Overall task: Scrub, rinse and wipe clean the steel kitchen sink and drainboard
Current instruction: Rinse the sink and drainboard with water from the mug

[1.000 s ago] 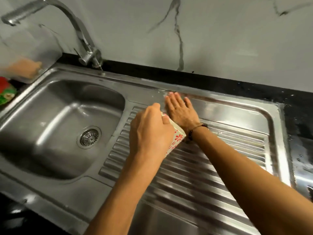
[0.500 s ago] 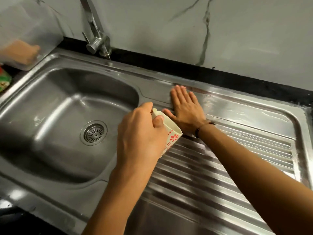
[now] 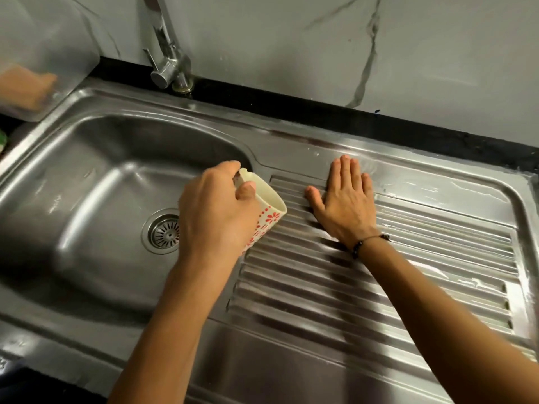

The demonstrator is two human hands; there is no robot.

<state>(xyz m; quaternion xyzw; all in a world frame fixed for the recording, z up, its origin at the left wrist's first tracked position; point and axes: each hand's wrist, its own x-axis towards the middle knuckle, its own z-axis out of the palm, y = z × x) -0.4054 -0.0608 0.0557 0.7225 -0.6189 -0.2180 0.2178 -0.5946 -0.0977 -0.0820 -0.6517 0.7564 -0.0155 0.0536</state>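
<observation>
At frame centre, my left hand (image 3: 215,217) gripped a tilted red-flowered cup (image 3: 267,217) over the sink (image 3: 96,205) edge, while my right hand (image 3: 345,205), fingers straight, lay flat on the ribbed drainboard (image 3: 408,275) filling the frame's right.

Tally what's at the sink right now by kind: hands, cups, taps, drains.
Hands: 2, left hand gripping the cup, right hand flat on the drainboard
Cups: 1, floral cup
Taps: 1, tap
Drains: 1, drain
Total: 5
</observation>
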